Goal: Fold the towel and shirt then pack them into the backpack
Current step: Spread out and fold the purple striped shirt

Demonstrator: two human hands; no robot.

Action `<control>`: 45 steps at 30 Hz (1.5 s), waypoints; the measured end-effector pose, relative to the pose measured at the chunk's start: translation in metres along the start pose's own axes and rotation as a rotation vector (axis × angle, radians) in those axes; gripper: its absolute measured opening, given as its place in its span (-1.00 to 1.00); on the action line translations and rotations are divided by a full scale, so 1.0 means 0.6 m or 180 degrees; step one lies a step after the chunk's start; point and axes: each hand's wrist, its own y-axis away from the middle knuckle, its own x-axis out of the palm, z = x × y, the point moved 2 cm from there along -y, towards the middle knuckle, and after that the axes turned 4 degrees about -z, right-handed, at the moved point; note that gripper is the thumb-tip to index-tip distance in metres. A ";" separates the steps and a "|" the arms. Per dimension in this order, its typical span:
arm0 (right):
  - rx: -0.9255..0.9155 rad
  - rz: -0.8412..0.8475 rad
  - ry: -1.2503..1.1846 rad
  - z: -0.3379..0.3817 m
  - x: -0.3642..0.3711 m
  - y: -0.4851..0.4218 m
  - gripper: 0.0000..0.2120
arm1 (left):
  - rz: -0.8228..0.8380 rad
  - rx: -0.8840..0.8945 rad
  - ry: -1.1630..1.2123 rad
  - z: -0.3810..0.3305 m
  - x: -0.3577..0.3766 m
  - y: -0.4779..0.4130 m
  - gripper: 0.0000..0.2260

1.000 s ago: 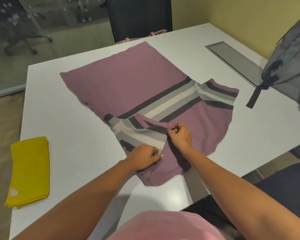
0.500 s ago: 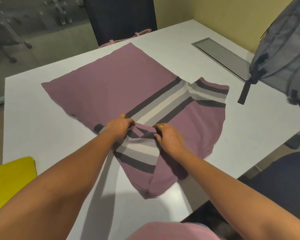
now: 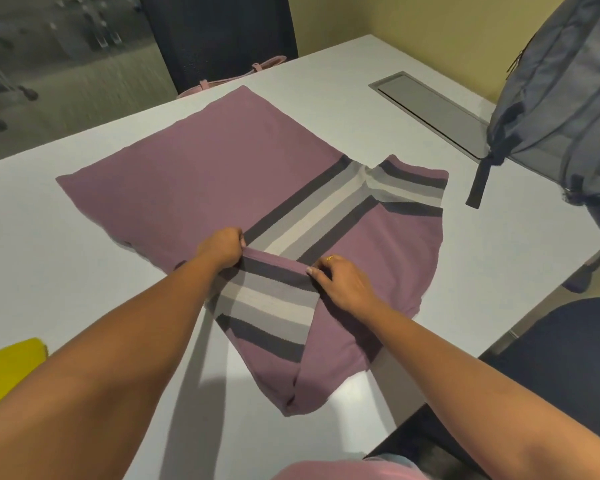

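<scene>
Head view: left hand (image 3: 222,251), right hand (image 3: 340,282) both pinch the shirt's (image 3: 194,181) folded-in sleeve (image 3: 271,303); I judge shirt-folding underway, flattening that sleeve next.

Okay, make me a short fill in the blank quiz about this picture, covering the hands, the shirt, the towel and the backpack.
1. The left hand and the right hand both hold the purple shirt's folded-in ____.
2. The folded towel at the near left of the table is ____ in colour.
3. The grey backpack stands at the table's ____ side.
4. A ring shows on the ____ hand.

Missing words: sleeve; yellow; right; right.
</scene>
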 end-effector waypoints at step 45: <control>-0.0586 0.0543 -0.0197 -0.054 -0.089 -0.124 -0.63 | 0.0025 -0.0957 0.3798 -0.152 0.043 -0.100 -0.75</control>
